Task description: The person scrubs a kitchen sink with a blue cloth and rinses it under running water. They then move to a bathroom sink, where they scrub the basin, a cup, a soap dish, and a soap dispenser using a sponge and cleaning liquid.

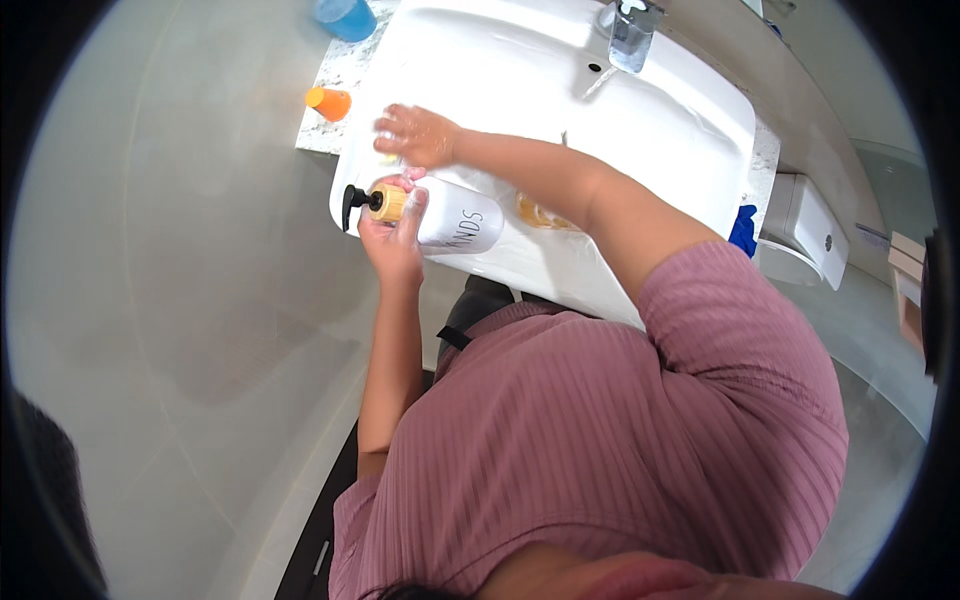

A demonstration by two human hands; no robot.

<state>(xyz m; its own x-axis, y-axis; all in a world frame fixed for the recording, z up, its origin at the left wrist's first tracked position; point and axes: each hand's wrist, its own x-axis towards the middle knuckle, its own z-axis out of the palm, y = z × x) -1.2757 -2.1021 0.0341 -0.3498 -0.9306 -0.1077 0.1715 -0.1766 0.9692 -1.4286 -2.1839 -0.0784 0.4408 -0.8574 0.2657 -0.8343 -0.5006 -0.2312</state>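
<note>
My left hand (pixel 398 232) is wrapped round a white pump bottle (pixel 468 222) near its neck. The bottle lies tipped on its side over the sink's near left edge, its wooden collar (pixel 388 203) and black pump head (pixel 352 205) pointing left. Just beyond it, my right hand (pixel 425 138) reaches across to the left end of the white sink (pixel 480 60). Its wet fingers are stretched out and slightly apart, a little blurred. A small pale yellow thing (pixel 389 158) shows under that hand, too small to make out.
Water runs from the tap (pixel 632 35) at the back. An amber thing (pixel 540 212) is partly hidden by my right forearm. On the counter's left are an orange cup-like container (pixel 330 103) and a blue container (pixel 345 18). A blue cloth-like thing (pixel 743 230) hangs at the right; a toilet (pixel 805 235) stands beyond.
</note>
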